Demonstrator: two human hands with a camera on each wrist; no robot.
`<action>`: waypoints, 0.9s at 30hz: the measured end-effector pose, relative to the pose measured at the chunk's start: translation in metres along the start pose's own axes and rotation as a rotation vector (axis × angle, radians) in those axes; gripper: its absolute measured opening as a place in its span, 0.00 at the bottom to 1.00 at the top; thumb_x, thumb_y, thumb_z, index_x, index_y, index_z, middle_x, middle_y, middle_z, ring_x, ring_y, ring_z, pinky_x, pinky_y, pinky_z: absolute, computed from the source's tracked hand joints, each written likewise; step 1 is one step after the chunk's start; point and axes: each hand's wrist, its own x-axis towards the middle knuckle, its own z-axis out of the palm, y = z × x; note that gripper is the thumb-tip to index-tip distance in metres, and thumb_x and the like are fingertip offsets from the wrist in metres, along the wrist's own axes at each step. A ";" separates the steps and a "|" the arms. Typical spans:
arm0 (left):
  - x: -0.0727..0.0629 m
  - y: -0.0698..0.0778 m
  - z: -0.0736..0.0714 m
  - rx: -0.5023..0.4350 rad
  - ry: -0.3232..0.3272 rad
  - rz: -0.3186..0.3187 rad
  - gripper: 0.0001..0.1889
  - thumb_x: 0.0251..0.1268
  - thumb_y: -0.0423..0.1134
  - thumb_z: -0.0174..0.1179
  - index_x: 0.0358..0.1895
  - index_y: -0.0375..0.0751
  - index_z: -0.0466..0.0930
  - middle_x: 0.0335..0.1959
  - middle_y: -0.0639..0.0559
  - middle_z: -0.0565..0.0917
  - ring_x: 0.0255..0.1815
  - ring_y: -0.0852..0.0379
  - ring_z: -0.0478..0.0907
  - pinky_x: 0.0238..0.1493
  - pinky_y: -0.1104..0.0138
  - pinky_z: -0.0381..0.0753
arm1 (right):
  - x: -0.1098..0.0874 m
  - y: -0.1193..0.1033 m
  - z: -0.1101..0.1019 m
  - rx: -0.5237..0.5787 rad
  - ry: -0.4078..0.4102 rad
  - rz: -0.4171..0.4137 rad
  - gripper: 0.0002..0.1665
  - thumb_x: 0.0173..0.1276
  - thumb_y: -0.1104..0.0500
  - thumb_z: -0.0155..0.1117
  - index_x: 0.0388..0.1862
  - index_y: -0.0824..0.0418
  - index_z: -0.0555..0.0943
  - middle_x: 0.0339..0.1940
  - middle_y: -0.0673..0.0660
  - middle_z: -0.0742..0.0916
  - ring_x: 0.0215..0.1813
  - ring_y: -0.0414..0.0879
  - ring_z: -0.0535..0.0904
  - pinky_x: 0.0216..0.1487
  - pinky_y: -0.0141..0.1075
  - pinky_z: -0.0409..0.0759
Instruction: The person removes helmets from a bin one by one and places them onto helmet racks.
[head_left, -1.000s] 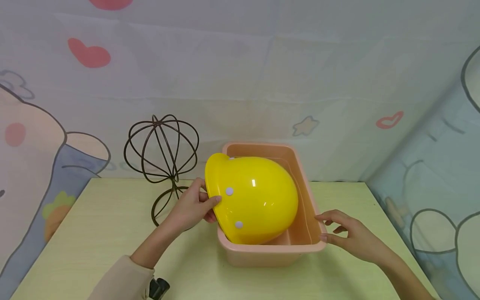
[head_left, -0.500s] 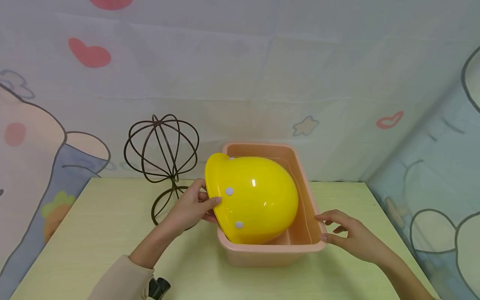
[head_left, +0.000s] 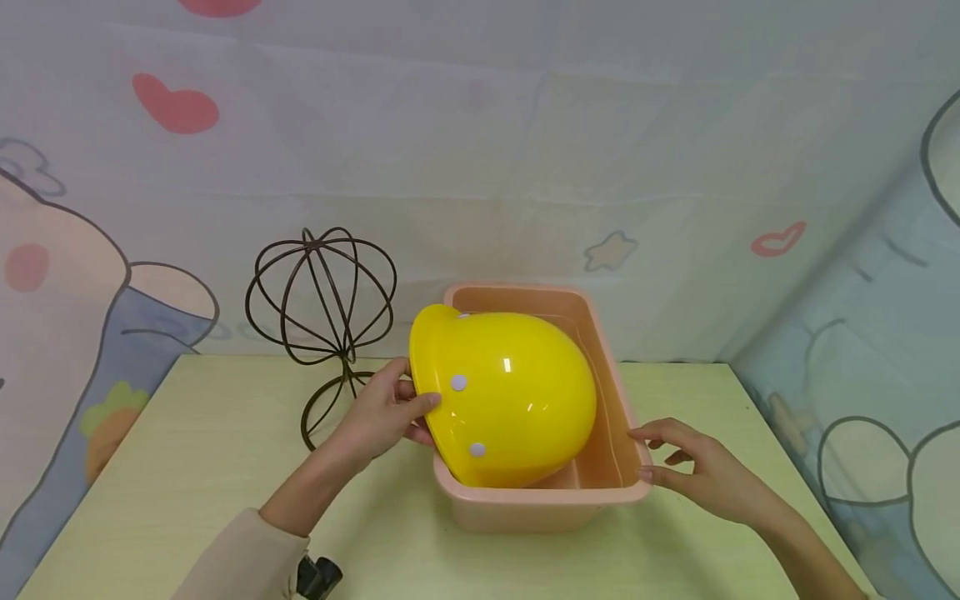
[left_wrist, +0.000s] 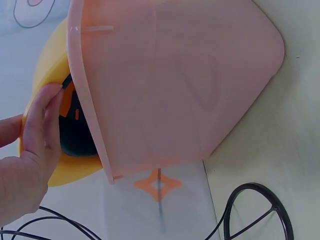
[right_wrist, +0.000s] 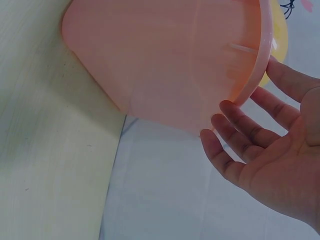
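Observation:
A glossy yellow hard hat [head_left: 517, 392] lies on its side in a pink plastic basin [head_left: 540, 497], its brim over the basin's left rim. My left hand [head_left: 382, 408] pinches the brim, thumb on the outer face and fingers inside the opening. In the left wrist view the hard hat [left_wrist: 50, 52] shows a dark and orange lining behind my left hand [left_wrist: 35, 135]. At the basin's right front corner, my right hand [head_left: 693, 467] holds the rim lightly with thumb and index finger. In the right wrist view the other fingers of my right hand [right_wrist: 270, 125] are loosely bent below the rim.
A dark wire stand [head_left: 341, 342] with a globe-shaped top stands left of the basin, near the back of the pale wooden table [head_left: 187, 467]. A printed cloth [head_left: 480, 167] hangs behind the table and along its sides. A small black object [head_left: 318, 575] shows by my left sleeve.
Hardly anything differs. Both hands, the hard hat and the basin keep their places; the head view has shifted very slightly.

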 end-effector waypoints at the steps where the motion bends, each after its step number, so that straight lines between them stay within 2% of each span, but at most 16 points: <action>1: 0.000 0.000 0.001 -0.004 0.010 0.001 0.17 0.64 0.26 0.53 0.54 0.29 0.60 0.34 0.38 0.81 0.26 0.48 0.81 0.29 0.59 0.84 | 0.000 0.000 0.000 0.000 0.002 0.001 0.21 0.59 0.62 0.66 0.52 0.61 0.75 0.48 0.53 0.80 0.44 0.39 0.73 0.38 0.34 0.78; 7: -0.002 -0.001 0.005 -0.024 0.069 0.010 0.17 0.64 0.26 0.52 0.53 0.29 0.61 0.35 0.38 0.80 0.24 0.50 0.80 0.27 0.61 0.83 | 0.000 -0.002 0.000 0.000 0.003 0.011 0.21 0.59 0.61 0.65 0.52 0.61 0.76 0.48 0.54 0.80 0.44 0.39 0.73 0.37 0.34 0.78; 13: -0.003 -0.003 0.006 -0.049 0.104 0.017 0.16 0.64 0.26 0.53 0.53 0.29 0.62 0.36 0.36 0.81 0.27 0.48 0.81 0.26 0.61 0.83 | -0.001 -0.003 0.000 0.000 0.006 0.018 0.21 0.59 0.62 0.66 0.52 0.61 0.76 0.47 0.53 0.80 0.44 0.39 0.73 0.37 0.34 0.78; 22: -0.005 -0.002 0.007 -0.074 0.124 0.042 0.15 0.63 0.26 0.53 0.51 0.28 0.63 0.36 0.36 0.81 0.28 0.47 0.82 0.25 0.61 0.83 | -0.001 -0.001 0.000 -0.012 0.008 0.009 0.21 0.58 0.62 0.66 0.52 0.61 0.76 0.48 0.54 0.80 0.44 0.39 0.73 0.37 0.34 0.78; 27: -0.006 0.003 0.003 -0.074 0.112 0.071 0.14 0.64 0.26 0.52 0.50 0.28 0.63 0.37 0.35 0.81 0.28 0.46 0.82 0.26 0.61 0.83 | 0.000 -0.002 0.000 -0.011 0.010 0.019 0.21 0.58 0.61 0.66 0.52 0.61 0.76 0.47 0.53 0.80 0.44 0.39 0.73 0.37 0.34 0.78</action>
